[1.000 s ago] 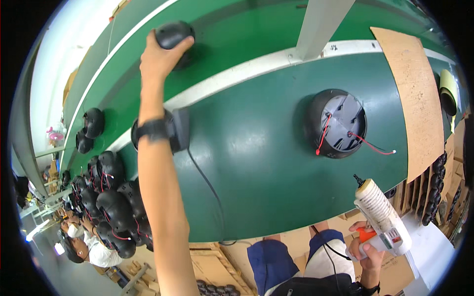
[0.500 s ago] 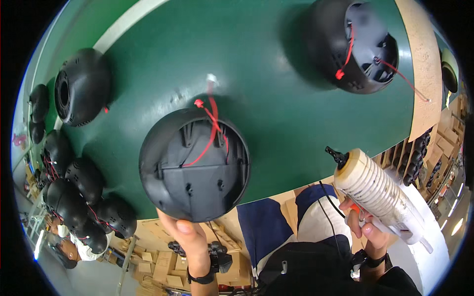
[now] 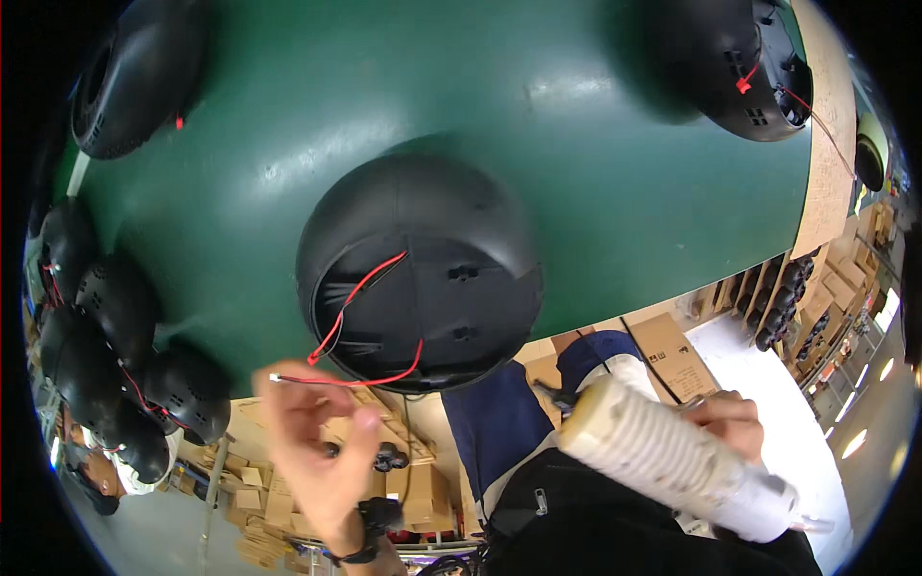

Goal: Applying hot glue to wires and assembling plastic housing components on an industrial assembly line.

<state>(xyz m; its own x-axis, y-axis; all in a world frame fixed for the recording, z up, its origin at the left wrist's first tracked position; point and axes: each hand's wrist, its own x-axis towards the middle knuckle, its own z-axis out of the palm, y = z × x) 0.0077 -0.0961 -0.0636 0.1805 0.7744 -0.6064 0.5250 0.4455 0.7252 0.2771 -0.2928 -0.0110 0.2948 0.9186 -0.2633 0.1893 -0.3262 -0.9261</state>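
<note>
Loosely spread, thumb and fingers apart, the left hand [image 3: 322, 437] is held at seven o'clock of a black round shell [image 3: 432, 278] seated at the near edge of a green table [image 3: 615, 211]. Whether the nearby red wire [image 3: 384, 381] is touched cannot be told. By the right hand [image 3: 727, 422], curled at four o'clock, a white ribbed glue gun [image 3: 687, 461] is gripped, the handle being hidden behind its own barrel. Part of the lap is blocked by that barrel, its black nozzle [image 3: 555, 395] pointed toward ten o'clock. The table is flanked by a cardboard strip [image 3: 826, 192] at two o'clock; further shells are seen at one o'clock [image 3: 711, 58] and ten o'clock [image 3: 144, 77], with a cluster of shells [image 3: 120, 307] crowded at nine.

Half a second earlier, the shell's lower rim was held by the left hand; now it has been released, and the shell has been turned, its wires swung from twelve o'clock to seven.

Inside the shell's open hollow, small posts [image 3: 463, 275] and a second red wire [image 3: 353, 292] are shown. Below the table, cartons [image 3: 279, 499] are stacked at seven o'clock, their contents too small to tell.
</note>
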